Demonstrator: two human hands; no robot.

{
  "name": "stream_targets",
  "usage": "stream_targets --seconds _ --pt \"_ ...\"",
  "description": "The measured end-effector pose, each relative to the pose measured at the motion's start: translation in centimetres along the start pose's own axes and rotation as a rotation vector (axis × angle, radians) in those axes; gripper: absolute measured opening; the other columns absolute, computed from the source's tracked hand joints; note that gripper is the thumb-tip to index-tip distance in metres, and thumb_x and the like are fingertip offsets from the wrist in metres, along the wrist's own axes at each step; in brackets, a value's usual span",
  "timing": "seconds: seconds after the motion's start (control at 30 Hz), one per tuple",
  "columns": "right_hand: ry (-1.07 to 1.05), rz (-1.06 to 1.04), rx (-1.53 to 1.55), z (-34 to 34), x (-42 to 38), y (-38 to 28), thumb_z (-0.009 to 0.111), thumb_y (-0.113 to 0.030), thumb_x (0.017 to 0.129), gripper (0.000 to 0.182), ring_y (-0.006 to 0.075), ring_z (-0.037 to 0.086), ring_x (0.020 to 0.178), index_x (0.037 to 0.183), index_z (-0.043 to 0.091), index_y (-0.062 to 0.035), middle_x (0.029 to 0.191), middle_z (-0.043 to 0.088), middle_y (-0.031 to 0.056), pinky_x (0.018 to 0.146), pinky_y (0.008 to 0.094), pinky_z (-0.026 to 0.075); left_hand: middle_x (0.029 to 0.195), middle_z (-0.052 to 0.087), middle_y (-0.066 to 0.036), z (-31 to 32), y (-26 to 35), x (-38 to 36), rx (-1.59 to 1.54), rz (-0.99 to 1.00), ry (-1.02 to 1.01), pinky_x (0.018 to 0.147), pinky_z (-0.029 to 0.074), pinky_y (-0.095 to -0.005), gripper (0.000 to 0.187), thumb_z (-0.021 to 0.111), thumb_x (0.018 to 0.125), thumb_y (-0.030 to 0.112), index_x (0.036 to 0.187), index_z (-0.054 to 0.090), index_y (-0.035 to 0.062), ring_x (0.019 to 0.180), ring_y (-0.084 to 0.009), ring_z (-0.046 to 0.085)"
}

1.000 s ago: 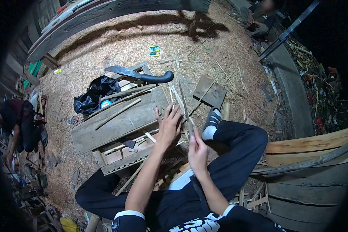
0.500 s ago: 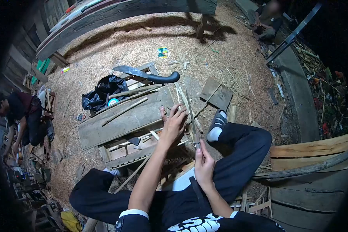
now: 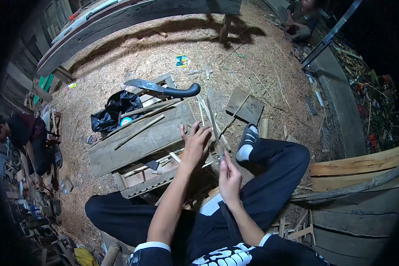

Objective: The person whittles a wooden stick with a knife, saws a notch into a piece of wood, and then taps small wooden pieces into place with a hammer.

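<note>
My right hand is closed round the handle end of a long, narrow knife, its grey blade pointing away from me. Just left of the blade, my left hand has bent fingers, with a thin pale wooden strip running into them; the palm and thumb are hidden. Beneath the left hand stands a low wooden bench with a loose stick on its top. At its far side lies a broad knife with a black handle, near a black plastic bag.
A flat wooden board lies on the shavings by my sandalled foot. Planks are at the right. A long table stands ahead. One person crouches at left; another sits at the far right.
The view has shifted slightly, so the bench and surroundings sit a little farther left. Both hands keep nearly the same pose, the right one still on the knife.
</note>
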State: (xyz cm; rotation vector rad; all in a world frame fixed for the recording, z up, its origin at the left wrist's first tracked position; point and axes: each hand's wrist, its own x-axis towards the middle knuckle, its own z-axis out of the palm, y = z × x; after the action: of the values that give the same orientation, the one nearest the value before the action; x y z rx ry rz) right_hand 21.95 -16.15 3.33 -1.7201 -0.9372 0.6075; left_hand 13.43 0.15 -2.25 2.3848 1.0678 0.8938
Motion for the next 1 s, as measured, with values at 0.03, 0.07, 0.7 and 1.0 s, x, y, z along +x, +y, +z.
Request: stream_targets --seconds 0.03,0.07,0.7,1.0 --pt "-0.037 0.113 -0.002 -0.2 0.3 -0.9 0.055 -0.021 0.108 0.046 0.0092 0.061 0.092 0.146 0.054 0.0054 0.127 0.071 0.0169 0.078 0.0263 0.051 0.128 0.068 -0.001 0.1 -0.1 0.0 0.000 0.001 0.010 0.119 0.003 -0.0651 0.028 0.069 0.092 0.011 0.120 0.069 0.0119 0.140 -0.0278 0.047" --pt "-0.095 0.180 -0.013 -0.9 0.1 -2.0 0.052 -0.021 0.109 0.045 0.0248 0.070 0.113 0.144 0.054 0.0074 0.134 0.067 0.0254 0.094 0.0366 0.053 0.128 0.068 -0.001 0.1 -0.1 -0.1 0.008 0.005 0.009 0.119 0.003 -0.0649 0.029 0.070 0.091 0.011 0.120 0.069 0.0119 0.141 -0.0282 0.047" --pt "-0.083 0.042 -0.005 0.4 0.9 -2.0 0.049 -0.019 0.109 0.044 0.0299 0.066 0.125 0.144 0.052 0.0093 0.139 0.062 0.0274 0.100 0.0359 0.051 0.128 0.068 -0.002 -0.1 0.1 0.1 -0.014 -0.037 -0.022 0.119 0.003 -0.0691 0.032 0.068 0.090 0.009 0.121 0.069 0.0110 0.143 -0.0268 0.045" --pt "-0.049 0.054 -0.032 1.1 2.3 -1.5 0.050 -0.017 0.109 0.044 0.0215 0.063 0.119 0.145 0.052 0.0086 0.139 0.063 0.0229 0.098 0.0320 0.051 0.131 0.070 -0.002 -0.5 0.4 0.1 -0.056 -0.063 -0.029 0.120 0.000 -0.0677 0.030 0.068 0.093 0.013 0.123 0.070 0.0099 0.144 -0.0306 0.046"
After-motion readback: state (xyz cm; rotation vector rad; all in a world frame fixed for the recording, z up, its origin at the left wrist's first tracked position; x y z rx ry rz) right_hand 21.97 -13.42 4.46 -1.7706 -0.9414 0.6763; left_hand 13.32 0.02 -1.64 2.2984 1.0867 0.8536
